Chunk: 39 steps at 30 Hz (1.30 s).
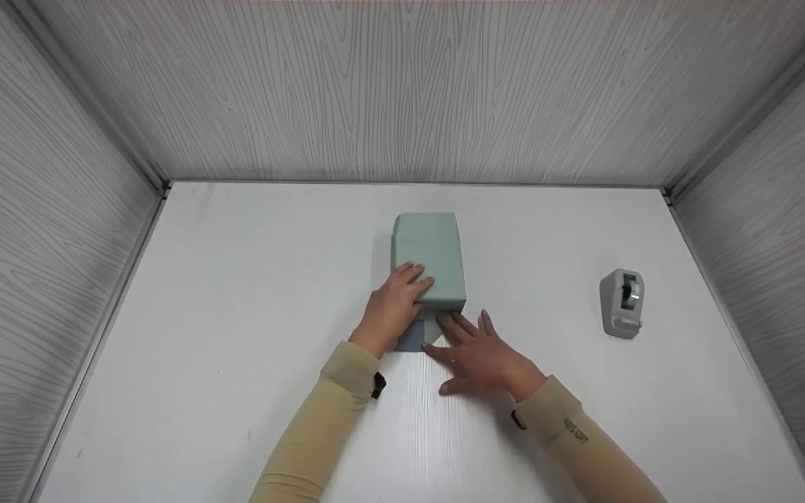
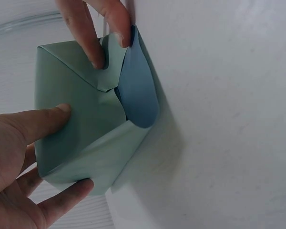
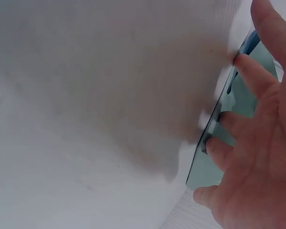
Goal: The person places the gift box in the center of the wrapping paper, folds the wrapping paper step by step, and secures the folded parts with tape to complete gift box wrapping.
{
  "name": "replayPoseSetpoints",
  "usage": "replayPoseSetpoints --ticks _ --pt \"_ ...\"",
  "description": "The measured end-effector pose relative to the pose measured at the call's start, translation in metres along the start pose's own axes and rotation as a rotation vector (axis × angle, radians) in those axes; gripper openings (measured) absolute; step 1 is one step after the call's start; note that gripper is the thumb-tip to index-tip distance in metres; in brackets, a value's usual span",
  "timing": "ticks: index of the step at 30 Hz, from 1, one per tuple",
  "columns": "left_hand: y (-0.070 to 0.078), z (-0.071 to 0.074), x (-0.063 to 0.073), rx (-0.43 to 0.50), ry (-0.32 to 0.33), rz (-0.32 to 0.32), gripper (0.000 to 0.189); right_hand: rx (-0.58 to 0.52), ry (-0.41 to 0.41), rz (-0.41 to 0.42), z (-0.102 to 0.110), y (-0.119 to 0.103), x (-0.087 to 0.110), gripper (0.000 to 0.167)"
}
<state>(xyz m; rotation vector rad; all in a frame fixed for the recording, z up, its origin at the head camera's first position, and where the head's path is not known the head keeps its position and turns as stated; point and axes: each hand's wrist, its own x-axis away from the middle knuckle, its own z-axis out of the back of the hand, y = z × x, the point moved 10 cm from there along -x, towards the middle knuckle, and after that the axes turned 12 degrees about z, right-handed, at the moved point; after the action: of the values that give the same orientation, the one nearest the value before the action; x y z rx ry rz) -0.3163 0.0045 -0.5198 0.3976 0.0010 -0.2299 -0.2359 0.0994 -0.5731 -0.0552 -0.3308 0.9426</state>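
Observation:
A box-shaped package in pale green paper (image 1: pixel 430 251) lies on the white table. At its near end, folded paper flaps show a blue inner side (image 2: pixel 137 86). My left hand (image 1: pixel 392 307) holds the package at its near left corner, with fingers over the top and the thumb against the end face. With fingers spread, my right hand (image 1: pixel 483 356) touches the folded paper at the near end, its fingertips low by the tabletop. In the left wrist view, two right-hand fingers press the green side fold beside the blue flap.
A grey tape dispenser (image 1: pixel 622 304) with a roll in it stands to the right on the table (image 1: pixel 249 279). Wood-grain panels (image 1: pixel 402 91) rise at the back and both sides.

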Motion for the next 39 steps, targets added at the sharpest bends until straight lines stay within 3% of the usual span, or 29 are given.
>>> replayPoseSetpoints --ticks 5,10,15,18,20,25,39 --pt "0.000 0.001 0.001 0.004 0.013 -0.009 0.051 -0.095 0.091 -0.002 0.007 0.000 0.000 0.069" --pt "0.002 0.003 0.002 0.007 0.030 -0.022 0.051 -0.247 0.313 0.020 0.034 0.009 0.003 0.049" --pt "0.001 0.003 0.002 0.013 0.036 -0.018 0.049 -0.253 0.599 -0.117 0.071 0.035 0.017 0.026" --pt "0.002 0.003 0.002 0.013 0.046 -0.025 0.049 -0.174 0.708 -0.205 0.084 0.047 0.023 0.033" --pt "0.002 0.004 0.002 0.010 0.054 -0.031 0.049 -0.138 0.707 -0.248 0.086 0.053 0.020 0.044" --pt "0.003 0.004 0.001 0.004 0.055 -0.036 0.048 -0.145 0.596 -0.269 0.082 0.060 0.004 0.064" --pt "0.001 0.005 0.002 0.011 0.022 -0.036 0.049 -0.184 0.622 -0.220 0.085 0.060 -0.007 0.050"
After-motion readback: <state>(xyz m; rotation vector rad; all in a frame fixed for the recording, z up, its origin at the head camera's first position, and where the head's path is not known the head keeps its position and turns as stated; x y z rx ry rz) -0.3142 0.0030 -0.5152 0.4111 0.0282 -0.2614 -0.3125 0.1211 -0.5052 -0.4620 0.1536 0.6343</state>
